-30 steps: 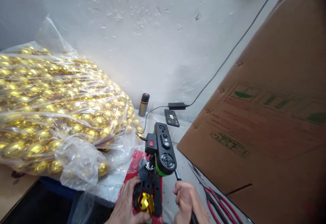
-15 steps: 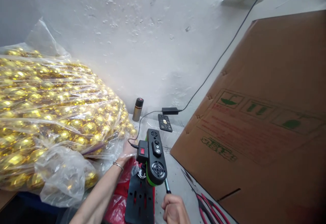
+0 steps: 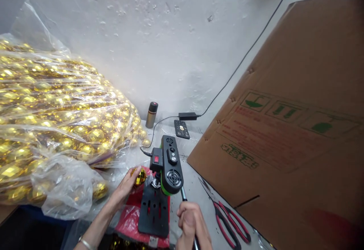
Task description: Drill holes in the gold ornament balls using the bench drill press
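Observation:
My left hand [image 3: 125, 188] has its fingers closed around a shiny, faceted gold ball [image 3: 140, 177]. That ball sits just left of a black machine [image 3: 172, 164] with round vents, buttons and a side box with a red switch. In front of the machine extends its slotted black base plate [image 3: 154, 214], on red plastic [image 3: 129, 219]. My right hand [image 3: 192, 223] is wrapped around the handle of a metal rod [image 3: 183, 194] at the machine's right side. Whether the rod joins the machine is hidden.
A large clear bag of gold balls [image 3: 65, 102] fills the left. On the right stands a cardboard box [image 3: 284, 128], with red-handled scissors [image 3: 227, 219] beside it. A phone [image 3: 182, 128], a power adapter [image 3: 187, 116] and a small bottle [image 3: 151, 115] are near the wall.
My left hand has come back from beside the bag and now shows a gold ball in its fingers. My right hand stays on the rod's handle. The view has shifted slightly.

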The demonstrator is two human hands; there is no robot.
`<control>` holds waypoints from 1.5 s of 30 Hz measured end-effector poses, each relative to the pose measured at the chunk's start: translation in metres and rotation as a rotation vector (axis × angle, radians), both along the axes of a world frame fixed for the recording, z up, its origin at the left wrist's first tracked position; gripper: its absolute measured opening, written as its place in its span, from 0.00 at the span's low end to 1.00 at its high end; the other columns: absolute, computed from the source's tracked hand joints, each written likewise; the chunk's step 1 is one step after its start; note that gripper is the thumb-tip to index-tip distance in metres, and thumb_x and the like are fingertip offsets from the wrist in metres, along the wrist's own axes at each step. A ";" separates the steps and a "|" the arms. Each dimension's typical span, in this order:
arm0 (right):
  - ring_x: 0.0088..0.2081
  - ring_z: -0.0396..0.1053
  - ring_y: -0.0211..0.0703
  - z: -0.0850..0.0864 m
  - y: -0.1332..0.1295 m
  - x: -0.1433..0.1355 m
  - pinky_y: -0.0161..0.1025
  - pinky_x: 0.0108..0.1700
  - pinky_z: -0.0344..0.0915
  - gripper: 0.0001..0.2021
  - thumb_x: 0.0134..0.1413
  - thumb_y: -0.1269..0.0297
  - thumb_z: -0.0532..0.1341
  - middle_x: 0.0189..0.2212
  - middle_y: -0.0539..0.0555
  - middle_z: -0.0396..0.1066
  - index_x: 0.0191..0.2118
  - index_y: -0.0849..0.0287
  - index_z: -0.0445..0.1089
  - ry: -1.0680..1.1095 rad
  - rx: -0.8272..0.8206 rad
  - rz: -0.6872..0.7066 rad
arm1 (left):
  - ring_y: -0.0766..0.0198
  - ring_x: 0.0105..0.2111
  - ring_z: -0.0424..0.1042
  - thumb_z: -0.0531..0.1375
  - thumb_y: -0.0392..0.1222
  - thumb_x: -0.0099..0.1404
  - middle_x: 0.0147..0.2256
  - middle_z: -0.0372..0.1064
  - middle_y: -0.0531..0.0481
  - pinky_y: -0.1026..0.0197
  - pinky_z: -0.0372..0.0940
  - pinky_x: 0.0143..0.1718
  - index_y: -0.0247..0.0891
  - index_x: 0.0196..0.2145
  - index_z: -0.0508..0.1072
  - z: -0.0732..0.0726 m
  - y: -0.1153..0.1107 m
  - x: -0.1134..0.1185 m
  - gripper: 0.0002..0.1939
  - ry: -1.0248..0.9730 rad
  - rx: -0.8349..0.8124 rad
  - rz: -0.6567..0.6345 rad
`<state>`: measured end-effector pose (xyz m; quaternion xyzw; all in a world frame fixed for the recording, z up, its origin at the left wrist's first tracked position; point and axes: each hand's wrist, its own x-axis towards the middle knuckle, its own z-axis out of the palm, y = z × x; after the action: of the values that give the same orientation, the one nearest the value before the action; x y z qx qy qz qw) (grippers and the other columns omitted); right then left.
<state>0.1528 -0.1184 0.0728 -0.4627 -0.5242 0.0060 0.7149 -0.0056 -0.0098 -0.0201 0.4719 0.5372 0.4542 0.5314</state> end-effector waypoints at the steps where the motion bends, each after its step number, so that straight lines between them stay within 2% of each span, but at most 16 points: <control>1: 0.23 0.62 0.34 -0.001 0.002 0.003 0.36 0.27 0.55 0.19 0.74 0.73 0.55 0.23 0.45 0.61 0.27 0.55 0.62 -0.047 0.050 0.020 | 0.59 0.30 0.78 0.59 0.74 0.67 0.35 0.79 0.50 0.63 0.66 0.25 0.38 0.50 0.76 -0.005 -0.012 -0.001 0.35 -0.076 -0.065 -0.012; 3: 0.24 0.64 0.34 -0.004 0.004 0.010 0.35 0.27 0.57 0.18 0.73 0.75 0.54 0.22 0.45 0.60 0.27 0.55 0.61 -0.116 0.100 0.053 | 0.57 0.32 0.79 0.63 0.74 0.62 0.39 0.80 0.48 0.62 0.68 0.26 0.38 0.55 0.73 -0.016 -0.031 0.000 0.38 -0.210 -0.151 -0.010; 5: 0.25 0.64 0.34 -0.006 0.004 0.014 0.34 0.28 0.58 0.17 0.72 0.76 0.54 0.23 0.45 0.61 0.29 0.55 0.62 -0.130 0.068 0.071 | 0.53 0.38 0.82 0.67 0.71 0.58 0.42 0.81 0.45 0.59 0.73 0.33 0.38 0.55 0.73 -0.026 -0.044 0.002 0.39 -0.217 -0.138 0.025; 7: 0.26 0.64 0.33 -0.007 0.002 0.016 0.33 0.29 0.60 0.16 0.72 0.76 0.54 0.25 0.45 0.62 0.30 0.55 0.62 -0.139 0.026 0.091 | 0.47 0.47 0.81 0.69 0.68 0.57 0.46 0.82 0.43 0.53 0.76 0.45 0.38 0.53 0.74 -0.033 -0.051 0.005 0.37 -0.125 -0.068 0.022; 9: 0.27 0.65 0.34 -0.007 0.000 0.017 0.33 0.31 0.61 0.16 0.72 0.76 0.53 0.25 0.45 0.62 0.30 0.55 0.62 -0.145 0.015 0.114 | 0.44 0.52 0.80 0.68 0.64 0.57 0.49 0.82 0.41 0.48 0.74 0.55 0.39 0.53 0.76 -0.039 -0.057 0.008 0.34 0.013 0.022 0.002; 11: 0.28 0.65 0.34 -0.006 -0.002 0.017 0.33 0.31 0.62 0.16 0.73 0.76 0.53 0.25 0.45 0.62 0.31 0.55 0.62 -0.150 0.022 0.123 | 0.42 0.55 0.79 0.67 0.60 0.58 0.53 0.81 0.39 0.44 0.71 0.60 0.40 0.56 0.76 -0.042 -0.061 0.013 0.33 0.144 0.106 -0.043; 14: 0.28 0.65 0.33 -0.004 -0.003 0.018 0.32 0.31 0.62 0.16 0.73 0.76 0.52 0.26 0.45 0.62 0.31 0.55 0.62 -0.172 0.017 0.122 | 0.40 0.55 0.80 0.67 0.55 0.60 0.55 0.81 0.38 0.40 0.72 0.60 0.42 0.59 0.75 -0.045 -0.065 0.020 0.31 0.310 0.205 -0.105; 17: 0.28 0.64 0.32 -0.003 -0.004 0.019 0.31 0.31 0.62 0.15 0.73 0.76 0.52 0.27 0.45 0.62 0.32 0.55 0.62 -0.195 -0.006 0.123 | 0.41 0.54 0.81 0.67 0.49 0.62 0.55 0.81 0.38 0.41 0.74 0.59 0.42 0.60 0.74 -0.044 -0.066 0.024 0.29 0.394 0.286 -0.149; 22: 0.28 0.64 0.32 -0.004 -0.005 0.020 0.29 0.31 0.63 0.14 0.73 0.76 0.52 0.27 0.45 0.63 0.33 0.54 0.62 -0.206 -0.004 0.125 | 0.41 0.53 0.82 0.67 0.44 0.65 0.55 0.81 0.36 0.41 0.76 0.58 0.39 0.61 0.73 -0.041 -0.063 0.027 0.28 0.469 0.364 -0.189; 28: 0.29 0.65 0.32 -0.004 -0.006 0.020 0.29 0.32 0.64 0.14 0.74 0.75 0.52 0.27 0.45 0.63 0.34 0.54 0.63 -0.216 0.002 0.138 | 0.41 0.54 0.82 0.68 0.40 0.63 0.55 0.81 0.36 0.41 0.77 0.57 0.39 0.61 0.72 -0.044 -0.061 0.028 0.29 0.502 0.451 -0.244; 33: 0.29 0.66 0.32 -0.002 -0.006 0.021 0.29 0.32 0.65 0.14 0.74 0.75 0.51 0.28 0.45 0.63 0.34 0.54 0.62 -0.221 -0.007 0.144 | 0.42 0.54 0.81 0.67 0.38 0.62 0.55 0.80 0.36 0.43 0.76 0.57 0.39 0.61 0.72 -0.039 -0.059 0.024 0.29 0.509 0.456 -0.327; 38: 0.28 0.66 0.32 0.001 -0.006 0.022 0.29 0.31 0.64 0.15 0.74 0.75 0.51 0.27 0.45 0.63 0.33 0.54 0.62 -0.213 -0.012 0.147 | 0.43 0.50 0.81 0.68 0.39 0.62 0.51 0.80 0.38 0.44 0.76 0.52 0.40 0.58 0.74 -0.038 -0.057 0.035 0.25 0.580 0.466 -0.296; 41: 0.29 0.67 0.32 0.002 -0.006 0.021 0.29 0.32 0.64 0.15 0.73 0.75 0.52 0.27 0.45 0.64 0.33 0.54 0.62 -0.207 -0.002 0.148 | 0.42 0.49 0.79 0.69 0.40 0.62 0.48 0.79 0.39 0.43 0.74 0.50 0.40 0.53 0.76 -0.043 -0.055 0.043 0.22 0.635 0.501 -0.255; 45: 0.29 0.68 0.33 0.003 -0.006 0.021 0.29 0.31 0.64 0.15 0.73 0.75 0.52 0.27 0.46 0.65 0.33 0.54 0.62 -0.219 -0.010 0.154 | 0.44 0.47 0.77 0.70 0.42 0.61 0.45 0.78 0.41 0.42 0.71 0.51 0.39 0.53 0.74 -0.053 -0.052 0.045 0.22 0.628 0.533 -0.251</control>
<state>0.1738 -0.1243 0.0758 -0.4225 -0.6330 0.0130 0.6486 0.0397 -0.0623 -0.0736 0.7698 0.4753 0.3432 0.2526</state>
